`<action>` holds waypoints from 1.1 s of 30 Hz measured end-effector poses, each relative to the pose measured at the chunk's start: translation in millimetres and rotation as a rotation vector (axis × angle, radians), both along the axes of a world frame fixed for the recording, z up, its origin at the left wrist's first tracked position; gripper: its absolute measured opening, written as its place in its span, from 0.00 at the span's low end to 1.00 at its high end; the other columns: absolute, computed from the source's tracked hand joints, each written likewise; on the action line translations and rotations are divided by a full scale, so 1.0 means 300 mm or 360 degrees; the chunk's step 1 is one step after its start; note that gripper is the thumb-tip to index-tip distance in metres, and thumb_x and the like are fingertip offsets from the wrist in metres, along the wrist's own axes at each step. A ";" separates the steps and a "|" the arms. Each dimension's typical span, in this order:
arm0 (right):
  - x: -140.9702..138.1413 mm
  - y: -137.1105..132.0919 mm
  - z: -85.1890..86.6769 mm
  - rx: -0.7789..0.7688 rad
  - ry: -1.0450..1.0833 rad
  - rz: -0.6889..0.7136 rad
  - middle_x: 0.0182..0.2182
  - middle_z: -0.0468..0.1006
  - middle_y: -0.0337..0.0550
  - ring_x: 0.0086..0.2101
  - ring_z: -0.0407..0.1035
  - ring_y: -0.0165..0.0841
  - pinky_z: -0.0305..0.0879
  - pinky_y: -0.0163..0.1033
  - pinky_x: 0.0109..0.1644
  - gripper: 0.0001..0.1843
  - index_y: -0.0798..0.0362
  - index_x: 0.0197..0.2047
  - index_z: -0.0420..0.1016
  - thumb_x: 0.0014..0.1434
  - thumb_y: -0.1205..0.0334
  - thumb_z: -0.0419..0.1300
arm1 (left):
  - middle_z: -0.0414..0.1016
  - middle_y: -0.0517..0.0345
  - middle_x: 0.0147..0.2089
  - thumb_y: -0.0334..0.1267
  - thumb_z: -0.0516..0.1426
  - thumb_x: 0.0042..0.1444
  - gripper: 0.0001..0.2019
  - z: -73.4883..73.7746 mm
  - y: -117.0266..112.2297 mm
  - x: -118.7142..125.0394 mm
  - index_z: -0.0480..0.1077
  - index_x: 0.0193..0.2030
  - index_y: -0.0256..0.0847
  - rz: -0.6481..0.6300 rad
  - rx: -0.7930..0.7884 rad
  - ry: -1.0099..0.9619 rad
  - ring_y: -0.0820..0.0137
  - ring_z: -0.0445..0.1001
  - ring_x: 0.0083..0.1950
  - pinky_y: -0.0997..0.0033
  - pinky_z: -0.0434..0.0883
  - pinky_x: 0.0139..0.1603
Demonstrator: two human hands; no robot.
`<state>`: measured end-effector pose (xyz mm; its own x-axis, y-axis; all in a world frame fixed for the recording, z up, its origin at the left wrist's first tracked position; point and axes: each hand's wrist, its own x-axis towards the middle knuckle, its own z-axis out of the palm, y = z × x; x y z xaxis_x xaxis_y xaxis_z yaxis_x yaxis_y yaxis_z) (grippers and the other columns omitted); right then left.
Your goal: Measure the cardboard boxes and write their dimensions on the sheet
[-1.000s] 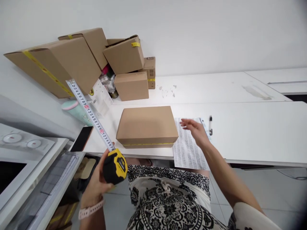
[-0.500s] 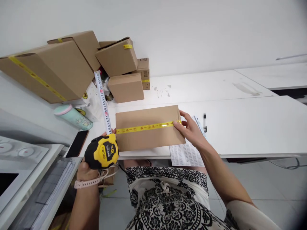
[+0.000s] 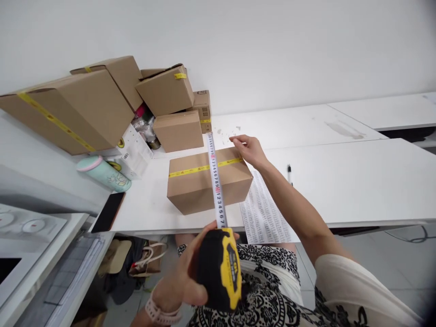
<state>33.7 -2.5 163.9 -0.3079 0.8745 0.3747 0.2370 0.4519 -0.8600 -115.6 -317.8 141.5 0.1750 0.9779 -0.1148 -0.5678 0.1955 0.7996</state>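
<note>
A yellow and black tape measure (image 3: pixel 220 268) is in my left hand (image 3: pixel 187 272), which is wrapped around its case in front of the table edge. Its white blade (image 3: pixel 215 181) sticks out away from me, passing over a cardboard box (image 3: pixel 194 186) with a strip of yellow tape along its top. My right hand (image 3: pixel 250 150) hovers by the box's far right corner, fingers stretched leftward and holding nothing; whether it brushes the box I cannot tell. Under the right forearm lies a printed sheet (image 3: pixel 260 211), partly hanging over the edge.
Several cardboard boxes (image 3: pixel 179 131) are stacked at the back left. A mint bottle (image 3: pixel 105 175) and a dark phone (image 3: pixel 109 212) lie at the left of the white table (image 3: pixel 340 181). A pen (image 3: pixel 289 175) is to the right. A shelf with a white appliance (image 3: pixel 27 245) stands at far left.
The tape measure has swung right and nearer to me, its blade now across the box. My right hand let go of the box and moved up and left. The box has tilted, its front side showing.
</note>
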 end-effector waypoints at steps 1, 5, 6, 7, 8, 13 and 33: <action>-0.020 0.013 0.013 -0.0003 -0.0016 0.0054 0.48 0.81 0.50 0.49 0.71 0.40 0.65 0.46 0.55 0.18 0.54 0.45 0.81 0.62 0.53 0.54 | 0.71 0.40 0.62 0.50 0.75 0.31 0.51 0.000 0.006 0.027 0.66 0.66 0.46 -0.0105 0.0042 0.0012 0.44 0.73 0.57 0.47 0.72 0.56; -0.099 0.046 0.035 -0.0063 -0.0167 0.0281 0.37 0.81 0.43 0.42 0.73 0.37 0.66 0.42 0.50 0.18 0.54 0.37 0.81 0.62 0.51 0.55 | 0.70 0.43 0.63 0.48 0.74 0.36 0.47 0.008 0.048 0.085 0.65 0.66 0.48 -0.0168 0.0092 0.0017 0.46 0.70 0.61 0.47 0.66 0.61; -0.115 0.052 0.034 -0.0093 -0.0201 0.0326 0.33 0.80 0.41 0.38 0.72 0.36 0.66 0.41 0.46 0.19 0.54 0.33 0.80 0.62 0.49 0.56 | 0.70 0.43 0.62 0.47 0.74 0.36 0.46 0.011 0.058 0.092 0.66 0.65 0.48 -0.0159 0.0076 0.0006 0.47 0.70 0.60 0.47 0.66 0.61; -0.129 0.058 0.031 -0.0130 -0.0223 0.0368 0.29 0.78 0.40 0.35 0.71 0.34 0.66 0.40 0.42 0.20 0.54 0.31 0.79 0.62 0.47 0.56 | 0.70 0.44 0.61 0.46 0.74 0.36 0.45 0.012 0.066 0.098 0.67 0.64 0.48 -0.0149 0.0056 -0.0007 0.48 0.70 0.60 0.48 0.66 0.61; -0.142 0.065 0.027 -0.0164 -0.0226 0.0399 0.27 0.77 0.39 0.32 0.70 0.33 0.65 0.39 0.40 0.21 0.54 0.29 0.78 0.61 0.45 0.57 | 0.71 0.45 0.60 0.45 0.74 0.36 0.44 0.014 0.072 0.103 0.68 0.63 0.48 -0.0137 0.0040 -0.0024 0.49 0.71 0.59 0.48 0.67 0.61; -0.183 0.107 -0.002 -0.0200 -0.0138 0.0391 0.32 0.79 0.41 0.34 0.70 0.32 0.65 0.38 0.41 0.15 0.54 0.34 0.77 0.58 0.50 0.61 | 0.73 0.47 0.55 0.44 0.74 0.37 0.40 0.024 0.075 0.122 0.70 0.60 0.48 -0.0099 0.0052 -0.0077 0.53 0.73 0.55 0.51 0.69 0.58; -0.183 0.116 -0.013 -0.0254 -0.0413 0.0475 0.30 0.79 0.41 0.32 0.70 0.32 0.64 0.39 0.40 0.09 0.53 0.33 0.81 0.50 0.57 0.67 | 0.69 0.47 0.61 0.45 0.73 0.41 0.43 0.050 -0.002 0.171 0.64 0.65 0.52 -0.0274 -0.0029 -0.0178 0.51 0.69 0.61 0.48 0.65 0.62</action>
